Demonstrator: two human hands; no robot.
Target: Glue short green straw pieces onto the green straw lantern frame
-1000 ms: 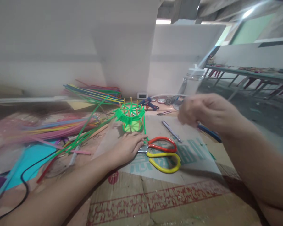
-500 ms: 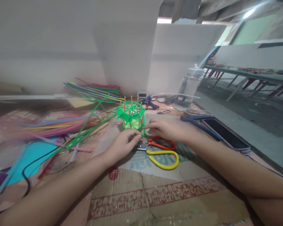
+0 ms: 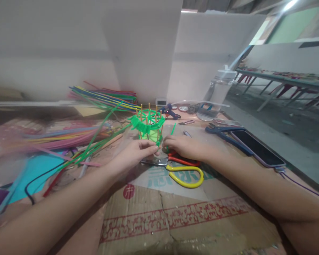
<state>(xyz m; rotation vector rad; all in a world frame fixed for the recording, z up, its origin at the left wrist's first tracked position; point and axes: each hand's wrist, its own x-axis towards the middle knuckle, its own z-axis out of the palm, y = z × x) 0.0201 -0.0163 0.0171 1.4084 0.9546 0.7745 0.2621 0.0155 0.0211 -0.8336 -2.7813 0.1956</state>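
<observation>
My left hand (image 3: pixel 142 150) is closed in a pinch on a small bit of green pipe cleaner (image 3: pixel 157 144), low in front of the green craft piece. My right hand (image 3: pixel 184 146) has its fingers curled in close to my left fingertips. From behind those fingers a green pipe cleaner (image 3: pixel 173 129) sticks up; the grip itself is partly hidden. The small round craft piece (image 3: pixel 148 124) stands upright, with wooden sticks around it and green pipe cleaner wound near the top. Scissors (image 3: pixel 185 179) with one red and one yellow handle lie just below both hands.
Bundles of coloured pipe cleaners (image 3: pixel 103 97) lie at back left, with more beside a blue sheet (image 3: pixel 44 180). A glue gun (image 3: pixel 171 112) and a water bottle (image 3: pixel 216 94) stand behind. Pliers (image 3: pixel 228 140) and a phone (image 3: pixel 257 148) lie right. Printed cardboard (image 3: pixel 138 209) covers the front.
My right fingers have curled down around the green pipe cleaner, whose end now sticks up behind them. My left hand has stayed close, still pinched. The view has shifted slightly.
</observation>
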